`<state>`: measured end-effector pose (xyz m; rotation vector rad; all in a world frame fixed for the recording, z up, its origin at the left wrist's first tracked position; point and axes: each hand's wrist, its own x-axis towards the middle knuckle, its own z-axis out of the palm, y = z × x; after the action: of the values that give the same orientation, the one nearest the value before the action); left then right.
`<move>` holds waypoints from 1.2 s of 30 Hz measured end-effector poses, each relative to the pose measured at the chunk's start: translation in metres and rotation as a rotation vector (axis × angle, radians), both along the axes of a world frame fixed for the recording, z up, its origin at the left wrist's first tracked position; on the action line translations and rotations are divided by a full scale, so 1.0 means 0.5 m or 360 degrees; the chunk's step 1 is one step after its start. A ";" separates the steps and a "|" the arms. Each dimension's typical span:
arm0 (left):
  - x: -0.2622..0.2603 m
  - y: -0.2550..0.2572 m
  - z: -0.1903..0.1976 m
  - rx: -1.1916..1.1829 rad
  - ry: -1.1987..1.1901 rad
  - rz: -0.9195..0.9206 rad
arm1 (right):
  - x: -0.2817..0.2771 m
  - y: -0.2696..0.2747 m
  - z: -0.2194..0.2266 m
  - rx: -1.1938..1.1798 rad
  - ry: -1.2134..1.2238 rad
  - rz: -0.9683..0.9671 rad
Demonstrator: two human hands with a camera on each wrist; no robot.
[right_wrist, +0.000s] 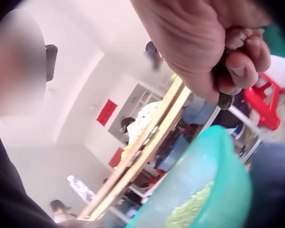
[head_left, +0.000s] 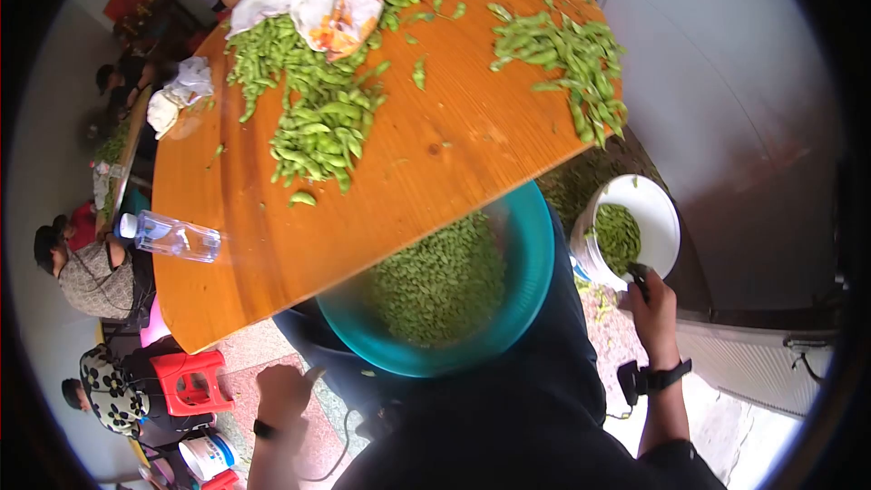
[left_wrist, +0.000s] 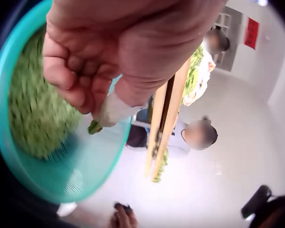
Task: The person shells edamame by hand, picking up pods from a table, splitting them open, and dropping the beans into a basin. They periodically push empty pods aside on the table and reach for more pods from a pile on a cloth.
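Two hands sit apart: right hand (head_left: 651,307), fingers curled around a dark tool, touches the white bucket (head_left: 660,218); left hand (left_wrist: 109,57) pinches a pod beside the teal basin (head_left: 531,290).

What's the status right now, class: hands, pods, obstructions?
Left hand pinches a green pod by the teal basin. Right hand grips a dark tool at the white bucket. Nothing blocking.

Glossy varnished wood table (head_left: 435,154), smooth teal plastic basin (head_left: 535,263), clear plastic bottle (head_left: 172,237).
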<state>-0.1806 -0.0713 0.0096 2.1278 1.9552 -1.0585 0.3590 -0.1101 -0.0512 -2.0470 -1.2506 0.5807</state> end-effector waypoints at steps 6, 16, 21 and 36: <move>0.162 0.111 0.163 0.1402 -0.1227 -0.0061 | -0.059 0.052 0.009 0.0060 0.0041 0.0119; 0.217 0.354 0.124 0.1250 -0.1495 -0.0220 | -0.235 0.142 0.169 0.0303 0.0436 0.0959; 0.301 0.255 0.142 0.0772 -0.2175 -0.0054 | -0.327 0.209 0.217 0.0183 0.0889 0.1103; 0.313 0.163 0.054 0.0240 -0.2904 0.0591 | -0.396 0.212 0.202 0.0004 0.1182 0.0973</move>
<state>-0.0239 0.0104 0.0368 1.3892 1.1595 0.9191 0.1611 -0.0041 0.0499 -1.1985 -1.3573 1.4502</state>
